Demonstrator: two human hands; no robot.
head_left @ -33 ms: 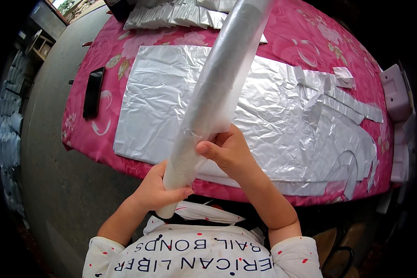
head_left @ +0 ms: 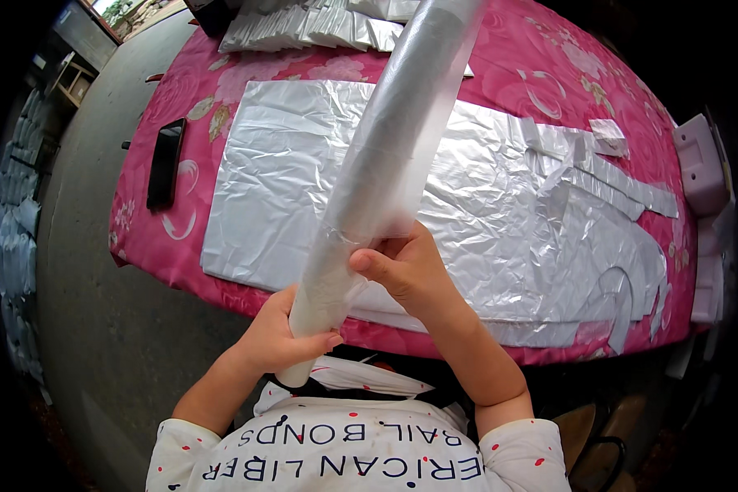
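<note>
I hold a long roll of clear plastic film (head_left: 394, 139) tilted up and away from me over the table's near edge. My left hand (head_left: 283, 332) grips the roll's lower end from the left. Higher up on the right side, my right hand (head_left: 402, 275) has thumb and fingers pinching the loose film at the roll. Beneath the roll a large crinkled silver sheet (head_left: 279, 180) lies flat on the pink flowered tablecloth (head_left: 164, 238).
Cut silver strips and scraps (head_left: 623, 184) lie at the sheet's right end. A black phone (head_left: 166, 162) rests near the table's left edge. A stack of silver sheets (head_left: 312, 29) sits at the far side. A white box (head_left: 701, 164) stands at the right. Grey floor (head_left: 90, 312) lies to the left.
</note>
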